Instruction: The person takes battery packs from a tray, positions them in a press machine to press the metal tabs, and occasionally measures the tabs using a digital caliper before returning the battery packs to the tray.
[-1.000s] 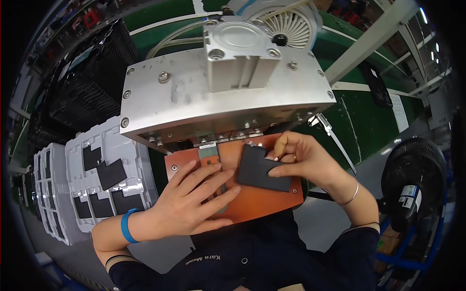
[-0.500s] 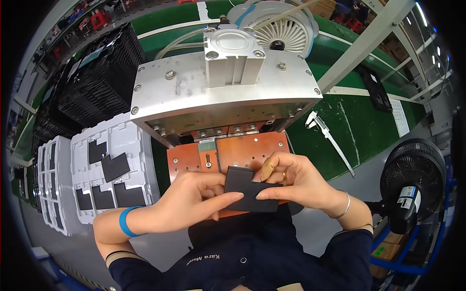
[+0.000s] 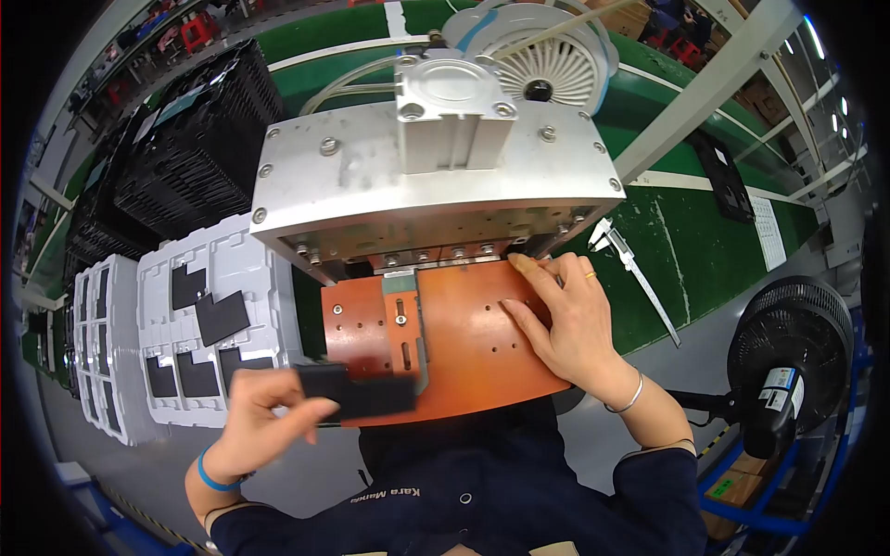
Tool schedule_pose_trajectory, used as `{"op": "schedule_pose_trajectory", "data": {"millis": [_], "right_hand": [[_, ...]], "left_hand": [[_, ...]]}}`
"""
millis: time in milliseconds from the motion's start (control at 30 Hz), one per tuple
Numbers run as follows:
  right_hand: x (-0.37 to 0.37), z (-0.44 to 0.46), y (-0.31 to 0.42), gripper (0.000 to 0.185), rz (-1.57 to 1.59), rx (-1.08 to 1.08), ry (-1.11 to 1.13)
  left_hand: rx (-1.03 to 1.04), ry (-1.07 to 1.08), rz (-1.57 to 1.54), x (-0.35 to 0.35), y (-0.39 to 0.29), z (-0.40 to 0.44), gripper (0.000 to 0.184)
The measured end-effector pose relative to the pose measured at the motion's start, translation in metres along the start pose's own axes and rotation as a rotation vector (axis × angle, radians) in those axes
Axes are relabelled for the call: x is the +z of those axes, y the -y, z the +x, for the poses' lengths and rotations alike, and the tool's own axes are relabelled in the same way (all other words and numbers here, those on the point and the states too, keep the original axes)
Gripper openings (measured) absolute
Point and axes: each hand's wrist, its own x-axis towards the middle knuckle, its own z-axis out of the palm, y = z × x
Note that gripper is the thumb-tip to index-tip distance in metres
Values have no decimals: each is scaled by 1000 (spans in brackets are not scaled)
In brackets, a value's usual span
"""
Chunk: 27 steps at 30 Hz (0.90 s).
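Note:
A flat black L-shaped piece (image 3: pixel 375 397), slightly blurred, is pinched between the thumb and fingers of my left hand (image 3: pixel 269 412), over the front left of the orange plate (image 3: pixel 464 361). My right hand (image 3: pixel 575 324) rests on the plate's right side with thumb and fingers apart, holding nothing visible. Its index finger wears a tan finger cover and reaches to the lower front edge of the metal press (image 3: pixel 436 199). A slotted guide block (image 3: pixel 402 320) is fixed on the plate between my hands.
Similar black pieces (image 3: pixel 222 318) lie in a white moulded tray (image 3: pixel 269 315) at left, beside another tray stack (image 3: pixel 107 352). Black crates (image 3: pixel 185 157) stand behind. On the green bench at right lies a caliper (image 3: pixel 640 278). A black fan (image 3: pixel 783 352) stands at far right.
My left hand has moved left and down with the black piece. My right hand has let go of it and moved up and right onto the plate. A small white speck on the plate no longer shows.

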Motion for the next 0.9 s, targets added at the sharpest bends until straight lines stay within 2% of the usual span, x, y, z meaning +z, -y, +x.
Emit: {"op": "schedule_pose_trajectory", "data": {"millis": [33,100,167,233,300,367,433,500,567,733,800,867,900], "right_hand": [[0,2,1,42,5,4,-5],[1,5,4,46,7,0,-28],[1,15,17,42,78,-87,-94],[-3,21,32,36,249,-171,-42],[-3,41,59,30,365,-374,63],[12,63,92,25,489,-524,110],[31,87,126,23,566,-628,195],[67,109,154,27,531,-705,291],[105,124,181,34,492,-723,270],[162,141,213,41,320,-713,261],[171,142,215,44,336,-630,420],[175,141,214,43,360,-655,397],[175,141,212,42,386,-678,368]], "left_hand": [[-35,-190,-102,-6,6,-8,28],[-26,-490,-30,-32,14,-16,23],[11,-805,111,-75,28,-26,21],[60,-1037,142,-137,64,-40,24],[-2,-1162,67,-181,77,-44,23],[-68,-1075,153,-215,94,-51,25],[-196,-935,56,-242,118,-49,28],[-200,-954,136,-240,128,-34,29],[-279,-897,248,-249,141,-28,31],[-251,-938,155,-253,144,-28,32],[-265,-944,176,-257,148,-30,30],[-273,-937,199,-256,149,-29,29],[-314,-1019,393,-248,142,-27,29]]}}
